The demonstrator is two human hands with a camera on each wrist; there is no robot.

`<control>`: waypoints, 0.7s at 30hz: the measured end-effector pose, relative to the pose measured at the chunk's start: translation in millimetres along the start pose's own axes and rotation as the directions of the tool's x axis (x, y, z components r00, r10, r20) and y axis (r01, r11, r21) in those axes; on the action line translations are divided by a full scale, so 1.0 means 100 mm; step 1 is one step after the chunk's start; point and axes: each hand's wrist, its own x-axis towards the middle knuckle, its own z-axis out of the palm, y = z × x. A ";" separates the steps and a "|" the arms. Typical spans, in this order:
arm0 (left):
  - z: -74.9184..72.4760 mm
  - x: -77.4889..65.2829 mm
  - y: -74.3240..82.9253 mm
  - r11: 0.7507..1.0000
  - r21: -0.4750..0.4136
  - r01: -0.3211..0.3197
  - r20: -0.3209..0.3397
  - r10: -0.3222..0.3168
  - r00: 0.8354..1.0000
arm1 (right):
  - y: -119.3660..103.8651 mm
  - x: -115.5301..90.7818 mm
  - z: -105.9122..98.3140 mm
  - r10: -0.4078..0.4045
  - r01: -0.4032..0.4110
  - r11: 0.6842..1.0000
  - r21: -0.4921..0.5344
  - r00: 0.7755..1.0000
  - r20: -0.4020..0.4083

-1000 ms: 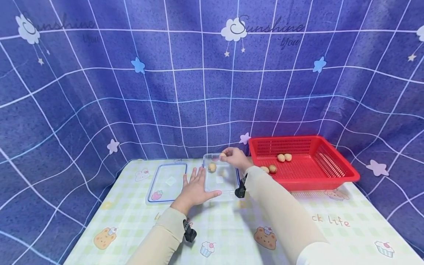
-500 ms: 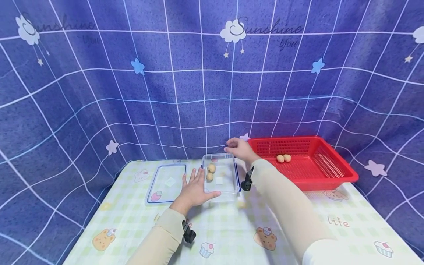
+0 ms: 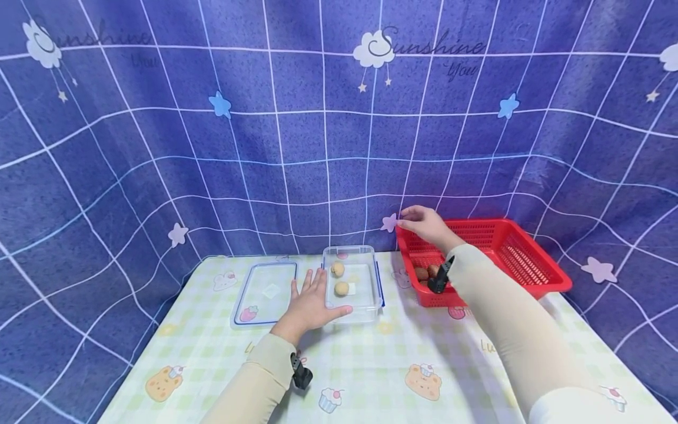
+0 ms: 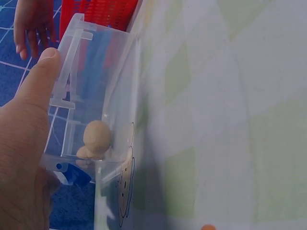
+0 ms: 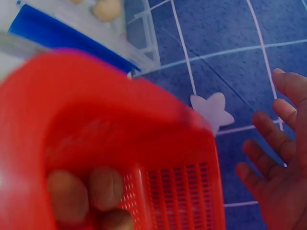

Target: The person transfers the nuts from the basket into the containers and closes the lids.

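My left hand (image 3: 311, 306) rests against the left side of a clear plastic box (image 3: 365, 300), fingers straight and spread. In the left wrist view the thumb lies along the box's rim. Two tan nuts that look like walnuts, one walnut (image 3: 341, 288) nearer the front and another walnut (image 3: 337, 269) behind it, sit inside the box. My right hand (image 3: 428, 227) hovers over the left back of the red basket (image 3: 551, 287); its fingers are loosely spread and hold nothing in the right wrist view. Walnuts (image 5: 68, 196) lie in the basket below, partly hidden by the right arm in the head view.
A clear lid (image 3: 267, 293) with a blue seal lies flat left of the box. Patterned cloth (image 3: 371, 371) covers the table. Close behind hangs a blue curtain (image 3: 296, 135). The basket stands right of the box, with a gap between them.
My right hand let a walnut go into the box, then moved right over the basket. That walnut shifted toward the box's front and middle. My left hand stayed in place.
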 end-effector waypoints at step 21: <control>-0.02 -0.01 0.00 1.000 -0.025 -0.011 0.002 0.011 1.000 | 0.32 -0.59 -0.28 -0.010 0.024 0.996 -0.087 0.987 0.160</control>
